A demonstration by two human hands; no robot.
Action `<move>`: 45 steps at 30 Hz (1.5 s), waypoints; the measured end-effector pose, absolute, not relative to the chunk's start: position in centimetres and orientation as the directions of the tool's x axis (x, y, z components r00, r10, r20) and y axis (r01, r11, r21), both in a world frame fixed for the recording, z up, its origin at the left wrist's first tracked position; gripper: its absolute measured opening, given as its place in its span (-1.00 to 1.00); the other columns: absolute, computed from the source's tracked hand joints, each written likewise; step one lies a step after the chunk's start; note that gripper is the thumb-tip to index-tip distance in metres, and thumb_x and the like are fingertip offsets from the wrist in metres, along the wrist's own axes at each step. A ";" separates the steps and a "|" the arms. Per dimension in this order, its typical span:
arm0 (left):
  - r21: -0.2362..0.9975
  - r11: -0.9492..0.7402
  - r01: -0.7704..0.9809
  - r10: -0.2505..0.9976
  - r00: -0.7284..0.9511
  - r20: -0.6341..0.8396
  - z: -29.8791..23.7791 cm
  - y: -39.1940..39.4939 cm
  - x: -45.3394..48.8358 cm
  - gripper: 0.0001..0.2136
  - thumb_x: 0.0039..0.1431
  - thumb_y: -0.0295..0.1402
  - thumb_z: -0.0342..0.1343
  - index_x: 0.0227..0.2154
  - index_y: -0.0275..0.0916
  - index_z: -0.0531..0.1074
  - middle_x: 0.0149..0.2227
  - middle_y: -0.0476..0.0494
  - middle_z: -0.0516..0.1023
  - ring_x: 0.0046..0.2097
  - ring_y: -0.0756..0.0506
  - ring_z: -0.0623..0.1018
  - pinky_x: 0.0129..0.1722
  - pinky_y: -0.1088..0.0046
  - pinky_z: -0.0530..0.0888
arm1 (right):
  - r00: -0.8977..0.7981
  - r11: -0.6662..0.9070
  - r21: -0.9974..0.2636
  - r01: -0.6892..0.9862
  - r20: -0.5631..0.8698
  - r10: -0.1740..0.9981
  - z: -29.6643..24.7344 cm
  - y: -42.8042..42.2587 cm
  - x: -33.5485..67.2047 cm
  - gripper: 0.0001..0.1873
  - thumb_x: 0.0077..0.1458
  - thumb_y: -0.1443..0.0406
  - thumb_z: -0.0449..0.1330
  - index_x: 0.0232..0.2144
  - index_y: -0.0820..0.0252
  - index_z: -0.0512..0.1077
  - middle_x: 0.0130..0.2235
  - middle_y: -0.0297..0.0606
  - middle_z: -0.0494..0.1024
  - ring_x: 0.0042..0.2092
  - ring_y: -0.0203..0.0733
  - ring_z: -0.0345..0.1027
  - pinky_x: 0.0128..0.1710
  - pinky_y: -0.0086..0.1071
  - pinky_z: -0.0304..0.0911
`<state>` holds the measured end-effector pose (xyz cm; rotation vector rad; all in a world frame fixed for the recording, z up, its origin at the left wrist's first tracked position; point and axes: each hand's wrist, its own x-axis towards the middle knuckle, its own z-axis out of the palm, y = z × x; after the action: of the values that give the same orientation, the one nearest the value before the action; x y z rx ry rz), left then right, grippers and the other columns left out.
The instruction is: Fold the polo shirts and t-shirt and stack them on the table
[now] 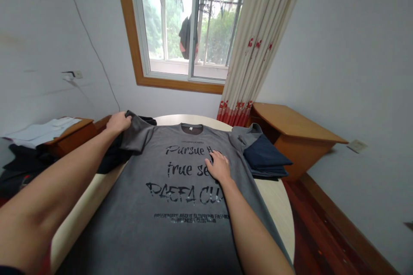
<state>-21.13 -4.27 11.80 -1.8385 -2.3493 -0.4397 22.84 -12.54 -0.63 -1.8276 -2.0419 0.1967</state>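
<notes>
A grey T-shirt (161,215) with black lettering lies face up across a round pale table (277,202). My left hand (118,122) is closed on the shirt's left sleeve (138,135) at the far left and holds its edge up. My right hand (218,166) lies flat with fingers spread on the chest print, right of centre, pressing the cloth down.
Folded dark blue clothes (266,157) are stacked at the table's right side on the shirt's right sleeve. A black garment (111,159) lies under the left sleeve. A wooden desk (290,131) stands at the right, a low cabinet with clothes (48,133) at the left.
</notes>
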 end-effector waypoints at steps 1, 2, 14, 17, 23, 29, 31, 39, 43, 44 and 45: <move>0.184 0.278 0.943 0.906 -0.321 0.274 12.3 -4.2 -20.7 -0.39 0.38 0.00 -0.27 0.00 -0.47 0.44 0.00 -0.48 0.55 -0.01 -0.35 0.54 -0.07 0.11 0.47 | -0.074 0.141 -0.357 0.923 0.196 0.978 -0.6 -12.5 22.8 -0.51 0.27 0.14 0.05 0.18 0.17 0.39 0.32 -0.11 0.28 0.35 -0.03 0.07 0.33 -0.09 -0.10; 0.215 0.323 0.922 0.885 -0.375 0.277 12.7 -4.1 -20.1 -0.42 0.36 0.00 -0.23 0.01 -0.41 0.45 0.03 -0.46 0.53 0.02 -0.36 0.53 -0.06 0.11 0.47 | -0.075 0.143 -0.356 0.924 0.199 0.977 -0.7 -12.5 22.8 -0.51 0.27 0.14 0.05 0.18 0.18 0.39 0.32 -0.11 0.28 0.35 -0.03 0.07 0.33 -0.09 -0.10; 0.248 0.041 0.968 0.992 -0.070 0.109 9.1 -3.6 -12.9 -0.42 0.36 -0.03 -0.35 -0.08 -0.21 0.55 -0.10 -0.22 0.65 -0.09 -0.22 0.61 -0.09 0.31 0.50 | -0.071 0.131 -0.336 0.933 0.186 0.980 -0.5 -12.8 22.6 -0.49 0.29 0.15 0.02 0.21 0.20 0.36 0.34 -0.12 0.24 0.36 -0.03 0.04 0.35 -0.06 -0.12; 0.110 -0.004 0.994 0.994 -0.008 0.106 5.5 -4.1 -13.0 -0.50 0.34 -0.13 -0.24 0.03 -0.24 0.50 0.10 -0.27 0.54 0.13 -0.23 0.50 0.08 0.31 0.42 | -0.070 0.130 -0.339 0.932 0.183 0.981 -0.9 -12.5 22.7 -0.49 0.29 0.14 0.02 0.20 0.18 0.37 0.34 -0.13 0.25 0.36 -0.03 0.04 0.35 -0.05 -0.12; 0.050 -0.008 0.999 0.999 0.006 0.038 1.2 -3.6 -13.8 -0.43 0.34 -0.08 -0.22 0.28 -0.26 0.26 0.40 -0.31 0.10 0.40 -0.29 0.11 0.32 -0.02 0.09 | -0.077 0.147 -0.338 0.930 0.212 0.974 -1.4 -12.1 23.0 -0.50 0.27 0.12 0.03 0.18 0.15 0.39 0.32 -0.14 0.28 0.35 -0.03 0.07 0.34 -0.05 -0.10; 0.014 -0.015 1.000 1.000 0.015 0.006 1.3 -0.1 -14.3 -0.37 0.37 -0.03 -0.31 0.37 -0.28 0.08 0.44 -0.31 -0.08 0.44 -0.29 -0.05 0.33 -0.10 -0.01 | -0.073 0.144 -0.338 0.930 0.214 0.974 -1.3 -12.2 22.9 -0.50 0.26 0.13 0.03 0.17 0.15 0.40 0.31 -0.13 0.29 0.34 -0.01 0.09 0.34 -0.05 -0.10; 0.005 -0.033 0.999 0.999 0.033 0.005 1.1 1.1 -14.2 -0.35 0.37 -0.03 -0.32 0.38 -0.32 0.06 0.44 -0.33 -0.09 0.45 -0.26 -0.09 0.35 -0.06 -0.05 | -0.075 0.145 -0.338 0.930 0.211 0.975 -1.3 -12.2 22.9 -0.50 0.26 0.13 0.02 0.17 0.15 0.40 0.31 -0.13 0.29 0.34 0.01 0.09 0.34 -0.04 -0.09; 0.033 -0.003 0.999 1.000 0.004 -0.011 -0.7 3.1 -14.4 -0.29 0.37 0.00 -0.40 0.40 -0.40 -0.05 0.45 -0.33 -0.18 0.45 -0.25 -0.14 0.37 0.03 -0.05 | -0.072 0.147 -0.341 0.928 0.222 0.972 -1.3 -12.3 23.0 -0.50 0.26 0.14 0.02 0.16 0.16 0.41 0.31 -0.15 0.29 0.34 0.01 0.10 0.34 -0.05 -0.07; -0.006 0.035 0.999 0.999 -0.035 -0.002 0.5 1.7 -12.7 -0.31 0.37 -0.06 -0.37 0.38 -0.48 -0.02 0.44 -0.37 -0.14 0.45 -0.29 -0.10 0.37 0.01 -0.04 | -0.074 0.154 -0.348 0.925 0.235 0.969 -1.3 -12.3 23.0 -0.51 0.26 0.15 0.04 0.15 0.18 0.42 0.30 -0.12 0.31 0.33 0.02 0.11 0.34 -0.04 -0.07; -0.010 0.048 0.999 0.999 -0.048 0.023 0.8 1.0 -11.9 -0.31 0.38 -0.07 -0.37 0.38 -0.50 -0.02 0.44 -0.38 -0.14 0.44 -0.30 -0.10 0.37 0.01 -0.04 | -0.076 0.158 -0.348 0.924 0.237 0.968 -1.3 -12.3 23.0 -0.51 0.26 0.15 0.04 0.15 0.20 0.42 0.30 -0.11 0.31 0.33 0.02 0.11 0.34 -0.04 -0.07; -0.005 0.060 0.998 0.997 -0.060 0.047 1.0 0.2 -11.0 -0.30 0.38 -0.07 -0.38 0.38 -0.52 -0.02 0.44 -0.39 -0.14 0.44 -0.31 -0.11 0.37 0.01 -0.04 | -0.077 0.160 -0.348 0.924 0.238 0.968 -1.3 -12.3 23.0 -0.51 0.26 0.15 0.04 0.15 0.22 0.41 0.30 -0.10 0.31 0.33 0.03 0.11 0.34 -0.03 -0.07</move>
<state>-11.00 0.15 1.03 -2.1275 -2.2593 -0.0443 23.01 -12.31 -1.33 -1.7968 -2.0360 0.1471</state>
